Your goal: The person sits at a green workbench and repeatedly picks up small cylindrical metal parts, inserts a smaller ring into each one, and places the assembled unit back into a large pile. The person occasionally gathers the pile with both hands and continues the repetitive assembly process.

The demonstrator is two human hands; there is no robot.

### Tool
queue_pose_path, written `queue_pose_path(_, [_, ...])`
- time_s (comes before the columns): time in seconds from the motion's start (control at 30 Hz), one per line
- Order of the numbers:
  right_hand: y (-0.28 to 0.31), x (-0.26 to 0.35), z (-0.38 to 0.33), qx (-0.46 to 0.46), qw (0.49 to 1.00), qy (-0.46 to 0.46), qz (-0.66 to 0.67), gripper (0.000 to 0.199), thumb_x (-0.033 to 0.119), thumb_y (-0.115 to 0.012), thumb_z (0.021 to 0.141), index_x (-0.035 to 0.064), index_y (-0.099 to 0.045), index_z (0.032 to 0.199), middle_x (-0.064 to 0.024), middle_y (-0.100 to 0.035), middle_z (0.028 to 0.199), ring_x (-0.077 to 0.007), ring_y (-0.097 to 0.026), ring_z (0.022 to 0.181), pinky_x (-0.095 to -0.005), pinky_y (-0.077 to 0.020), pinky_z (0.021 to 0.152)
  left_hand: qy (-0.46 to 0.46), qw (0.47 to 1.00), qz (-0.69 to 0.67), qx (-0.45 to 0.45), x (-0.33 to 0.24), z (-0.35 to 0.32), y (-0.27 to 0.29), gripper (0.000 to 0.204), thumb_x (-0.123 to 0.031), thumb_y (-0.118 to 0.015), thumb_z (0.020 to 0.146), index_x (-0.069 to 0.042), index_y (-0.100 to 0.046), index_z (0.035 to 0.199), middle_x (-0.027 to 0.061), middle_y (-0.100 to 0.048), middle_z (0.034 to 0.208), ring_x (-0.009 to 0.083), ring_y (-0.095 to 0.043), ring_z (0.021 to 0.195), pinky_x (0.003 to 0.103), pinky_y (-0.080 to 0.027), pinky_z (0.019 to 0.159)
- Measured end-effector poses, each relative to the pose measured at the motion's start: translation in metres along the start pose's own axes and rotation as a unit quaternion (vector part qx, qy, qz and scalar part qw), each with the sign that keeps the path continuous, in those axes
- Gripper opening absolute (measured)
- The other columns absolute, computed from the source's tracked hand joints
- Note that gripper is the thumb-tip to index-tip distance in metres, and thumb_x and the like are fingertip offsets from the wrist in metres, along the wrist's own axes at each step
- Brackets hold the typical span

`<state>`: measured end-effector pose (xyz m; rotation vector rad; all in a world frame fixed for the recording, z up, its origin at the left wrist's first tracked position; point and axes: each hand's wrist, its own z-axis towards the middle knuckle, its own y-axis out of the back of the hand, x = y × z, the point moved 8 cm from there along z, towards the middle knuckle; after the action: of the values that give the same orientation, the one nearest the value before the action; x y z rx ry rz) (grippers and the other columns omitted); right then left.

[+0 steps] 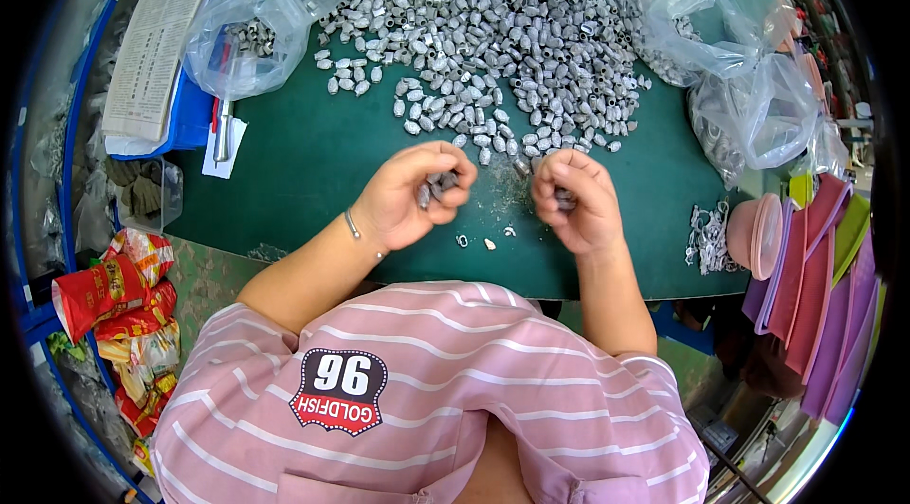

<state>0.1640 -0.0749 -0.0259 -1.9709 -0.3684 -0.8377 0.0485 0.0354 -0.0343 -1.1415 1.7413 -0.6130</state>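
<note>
My left hand is curled above the green table, closed on several small grey metal pieces that show between its fingers. My right hand is closed too, pinching a small grey metal piece near its fingertips. Both hands hover just in front of a large heap of the same silvery bullet-shaped metal parts, which spreads across the far half of the table. A few loose bits lie on the table between my wrists.
A clear plastic bag with some parts lies at the far left beside a printed sheet on a blue tray. More clear bags sit at the right, with pink bowls and a small cluster of metal rings. Snack packets lie at my left.
</note>
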Motion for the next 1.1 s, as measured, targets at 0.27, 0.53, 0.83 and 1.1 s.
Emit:
queue_pose_path(0.27, [-0.026, 0.019, 0.004, -0.106, 0.615, 0.172, -0.762, 0.019, 0.017, -0.069, 0.075, 0.0053, -0.065, 0.09, -0.0121, -0.064, 0.086, -0.0297, -0.063, 0.077, -0.0386, -0.0505, 0.067, -0.327, 0.572, 0.742, -0.121, -0.041, 0.017, -0.031, 0.018, -0.019, -0.073, 0.073, -0.002, -0.067, 0.079, 0.0108, -0.06, 0.072, 0.0244, -0.059, 0.063, 0.034, -0.049, 0.059])
queue_pose_path(0.53, [-0.024, 0.027, -0.004, -0.074, 0.741, 0.243, -0.621, 0.015, 0.007, -0.069, 0.076, 0.0027, -0.063, 0.089, -0.0083, -0.059, 0.079, -0.0202, -0.056, 0.066, -0.0299, -0.0457, 0.06, -0.313, 0.643, 0.698, -0.039, -0.03, 0.016, -0.033, 0.015, -0.007, -0.071, 0.073, -0.002, -0.063, 0.085, 0.009, -0.059, 0.078, 0.0212, -0.059, 0.069, 0.03, -0.048, 0.063])
queue_pose_path(0.83, [-0.034, 0.017, -0.007, 0.039, 0.921, 0.201, -0.332, 0.013, 0.005, -0.062, 0.084, 0.0021, -0.059, 0.097, -0.0038, -0.056, 0.082, -0.0124, -0.051, 0.069, -0.0227, -0.0413, 0.06, -0.327, 0.786, 0.524, 0.034, -0.031, -0.006, -0.037, 0.016, -0.001, -0.069, 0.077, -0.002, -0.06, 0.09, 0.0048, -0.062, 0.089, 0.0121, -0.058, 0.077, 0.024, -0.046, 0.071])
queue_pose_path(1.1, [-0.038, -0.03, -0.003, 0.13, 0.954, -0.089, 0.256, 0.015, 0.011, -0.044, 0.093, -0.0017, -0.05, 0.099, -0.012, -0.052, 0.084, -0.0102, -0.041, 0.055, -0.0202, -0.0324, 0.044, -0.087, 0.989, 0.09, 0.083, 0.001, 0.004, -0.018, 0.014, -0.005, -0.064, 0.084, -0.003, -0.056, 0.096, 0.0072, -0.061, 0.093, 0.0063, -0.046, 0.06, 0.019, -0.036, 0.05])
